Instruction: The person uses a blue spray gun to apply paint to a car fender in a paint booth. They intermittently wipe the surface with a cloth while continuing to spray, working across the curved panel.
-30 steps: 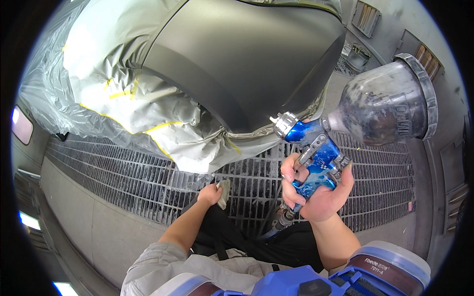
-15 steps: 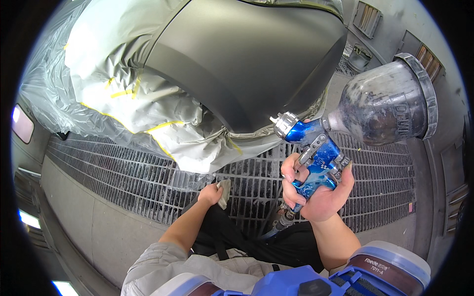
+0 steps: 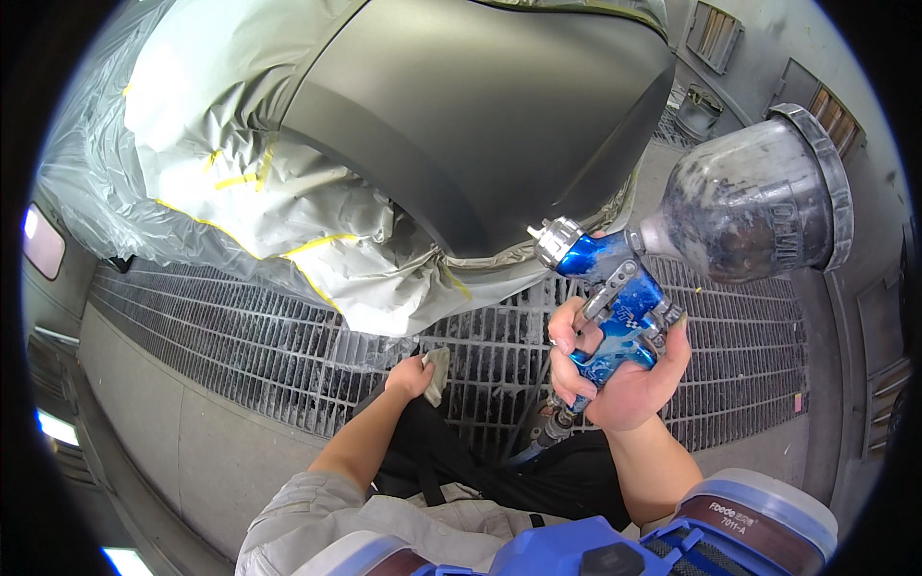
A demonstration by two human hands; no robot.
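Observation:
My right hand (image 3: pixel 624 384) is wrapped round the grip of a blue spray gun (image 3: pixel 615 298), whose silver nozzle points up and left. A smoky, paint-stained cup (image 3: pixel 749 197) juts from the gun toward the right. Below the grip, an air hose (image 3: pixel 545 437) runs down past my legs. Down by my knee, my left hand (image 3: pixel 411 376) is closed on a pale cloth (image 3: pixel 436 376). Ahead stands a matte dark grey car body panel (image 3: pixel 480 115) with a wheel arch; the nozzle appears close to its lower edge, though the gap is hard to judge.
White masking film (image 3: pixel 221 182) with yellow tape covers the vehicle around the panel. Underfoot lies a metal floor grating (image 3: pixel 259 336). A metal can (image 3: pixel 699 112) stands by the right wall. Part of a blue respirator (image 3: pixel 576 549) fills the lower edge.
The spray gun's nozzle has shifted very slightly; both hands otherwise stay in place with the same holds.

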